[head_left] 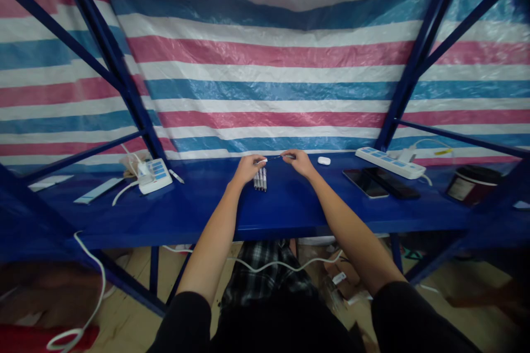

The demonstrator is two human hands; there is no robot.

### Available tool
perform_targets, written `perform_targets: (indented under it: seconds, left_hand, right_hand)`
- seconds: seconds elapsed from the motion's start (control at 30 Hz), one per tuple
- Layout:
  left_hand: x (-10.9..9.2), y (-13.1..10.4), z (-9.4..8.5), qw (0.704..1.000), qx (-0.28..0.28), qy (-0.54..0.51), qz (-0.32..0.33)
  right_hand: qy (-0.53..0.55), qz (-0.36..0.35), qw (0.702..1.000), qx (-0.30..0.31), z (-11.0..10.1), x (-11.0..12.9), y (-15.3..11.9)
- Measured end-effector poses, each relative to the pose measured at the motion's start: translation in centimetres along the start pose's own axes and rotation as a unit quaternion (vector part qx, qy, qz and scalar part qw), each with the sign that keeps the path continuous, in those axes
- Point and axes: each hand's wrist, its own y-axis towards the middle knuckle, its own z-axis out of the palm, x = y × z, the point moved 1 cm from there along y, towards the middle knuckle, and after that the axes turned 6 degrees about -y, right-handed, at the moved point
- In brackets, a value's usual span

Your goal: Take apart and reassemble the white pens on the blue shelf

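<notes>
The left hand is pinching a small white piece at the far end of the row of pens. Right of that row, the right hand is gripping a slim rod, its thin end pointing left. The pens are lying side by side, slender and pale, on a smooth blue table. Beyond them, crinkled striped plastic sheeting is hanging. Any lettering on the pens is staying too small to read.

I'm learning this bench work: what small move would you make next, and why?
Perhaps bring the slender piece in the right hand into line with the white piece in the left hand, since both are held with ends pointing roughly toward each other.
</notes>
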Motion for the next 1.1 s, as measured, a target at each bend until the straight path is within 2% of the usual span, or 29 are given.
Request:
perform_targets:
  seconds: [0.33,0.67,0.9,1.1]
  left_hand:
    - [0.7,0.1,0.1,1.0,0.007,0.01,0.01]
    - [-0.3,-0.1,0.1,0.999,0.031,-0.013,0.008]
    - [-1.1,-0.3,0.3,0.997,0.052,-0.002,0.05]
    - [-1.3,-0.4,0.4,0.996,0.084,-0.015,0.035]
  right_hand:
    - [-0.015,0.011,1.0,-0.002,0.0,0.1,-0.3]
    - [0.004,-0.005,0.999,0.038,0.2,0.8,-0.5]
    - [0.017,-0.037,0.998,0.054,1.3,1.7,-0.8]
    - [-0.002,-0.058,0.997,0.055,1.3,2.2,-0.9]
